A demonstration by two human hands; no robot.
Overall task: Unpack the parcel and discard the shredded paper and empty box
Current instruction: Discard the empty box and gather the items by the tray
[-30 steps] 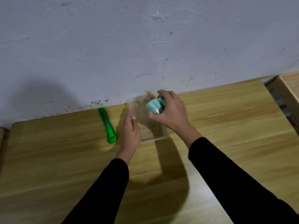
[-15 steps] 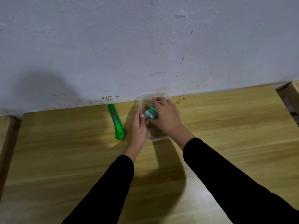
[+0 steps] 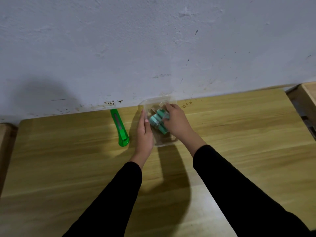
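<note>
A clear plastic box [image 3: 164, 141] stands on the wooden table [image 3: 239, 142] close to the wall. Inside it lie teal-green cylindrical items [image 3: 158, 123]. My right hand [image 3: 177, 122] reaches into the box from the right, its fingers curled over the teal items. My left hand [image 3: 145, 132] lies flat against the box's left wall, fingers straight and pressed to it. No shredded paper or cardboard box shows in view.
A green utility knife [image 3: 120, 130] lies on the table just left of my left hand. A grey wall [image 3: 153, 48] rises right behind the box. Another wooden surface [image 3: 307, 96] sits at the far right, and a wooden edge [image 3: 6, 142] at the far left.
My right hand, which held the teal item above the box, has lowered it down inside the box. My left hand stays against the box's left side.
</note>
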